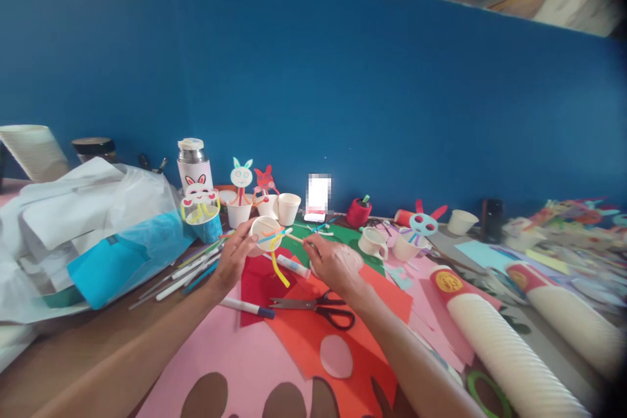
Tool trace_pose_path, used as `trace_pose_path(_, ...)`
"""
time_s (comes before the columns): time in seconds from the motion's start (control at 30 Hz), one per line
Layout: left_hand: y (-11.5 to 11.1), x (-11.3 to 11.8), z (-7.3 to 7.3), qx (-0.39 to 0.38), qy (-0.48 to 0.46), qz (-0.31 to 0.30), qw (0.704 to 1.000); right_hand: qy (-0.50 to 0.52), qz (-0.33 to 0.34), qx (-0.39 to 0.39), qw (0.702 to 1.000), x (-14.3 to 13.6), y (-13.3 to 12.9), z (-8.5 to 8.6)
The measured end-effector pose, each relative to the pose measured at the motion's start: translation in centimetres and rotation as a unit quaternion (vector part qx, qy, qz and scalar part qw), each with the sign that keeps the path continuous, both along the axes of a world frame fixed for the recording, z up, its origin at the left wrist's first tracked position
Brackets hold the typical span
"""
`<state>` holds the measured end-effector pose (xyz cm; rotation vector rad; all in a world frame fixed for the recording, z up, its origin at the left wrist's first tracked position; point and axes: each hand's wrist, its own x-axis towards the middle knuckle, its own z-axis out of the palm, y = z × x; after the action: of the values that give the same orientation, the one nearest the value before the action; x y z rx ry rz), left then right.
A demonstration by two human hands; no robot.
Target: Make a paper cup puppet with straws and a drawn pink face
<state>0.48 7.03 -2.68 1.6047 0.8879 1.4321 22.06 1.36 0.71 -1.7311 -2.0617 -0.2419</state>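
Observation:
My left hand [236,253] is closed around a white paper cup [257,228], tilted so its mouth faces me. Blue and orange strips show at the cup's mouth, and a yellow strip [277,269] hangs from it. Between the fingertips of my right hand [334,260] is a thin tan stick [296,238], whose far end reaches the cup. Below the hands lie scissors [337,302] with black handles, a white marker [247,306] with a dark cap, and a white tube [292,266], on red and pink paper [196,333].
Rabbit-faced paper figures [241,176] stand in cups at the back, near a flask [192,163]. Long cup stacks [509,339] lie at the right. Plastic-wrapped paper [88,222] fills the left. A blue wall [313,78] rises behind.

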Motion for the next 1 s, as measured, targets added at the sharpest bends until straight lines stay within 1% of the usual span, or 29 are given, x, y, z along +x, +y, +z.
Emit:
trace_pose_path(0.1,-0.1,0.0,0.1,0.003,0.01,0.004,1.0,0.02,0.026,0.013,0.999,-0.3,0.2,-0.6)
trace_pose_path(0.23,-0.4,0.3,0.3,-0.027,-0.007,-0.005,1.0,0.067,0.055,0.016,0.996,-0.7,0.3,-1.4)
trace_pose_path(0.4,-0.7,0.5,0.9,-0.054,-0.041,-0.021,0.997,0.171,0.062,-0.043,0.982,-0.8,0.3,-1.7)
trace_pose_path(0.53,-0.9,0.6,1.2,-0.077,-0.065,-0.031,0.994,0.257,0.105,-0.087,0.957,-0.4,0.8,-1.8)
trace_pose_path(0.63,-1.0,0.7,1.3,-0.084,-0.069,-0.042,0.993,0.329,0.132,-0.161,0.921,0.0,1.2,-1.8)
trace_pose_path(0.7,-1.1,0.7,1.3,-0.083,-0.065,-0.045,0.993,0.358,0.138,-0.198,0.902,0.3,1.5,-1.8)
trace_pose_path(0.8,-1.0,0.7,1.2,-0.087,-0.072,-0.041,0.993,0.384,0.138,-0.207,0.889,0.5,1.7,-2.0)
trace_pose_path(0.87,-0.8,0.6,1.0,-0.097,-0.083,-0.037,0.991,0.386,0.134,-0.186,0.894,0.5,1.8,-2.2)
trace_pose_path(0.93,-0.7,0.6,0.9,-0.105,-0.096,-0.043,0.989,0.363,0.127,-0.147,0.911,0.4,1.9,-2.4)
trace_pose_path(1.0,-0.7,0.6,0.9,-0.115,-0.11,-0.063,0.985,0.338,0.114,-0.112,0.928,0.3,1.9,-2.6)
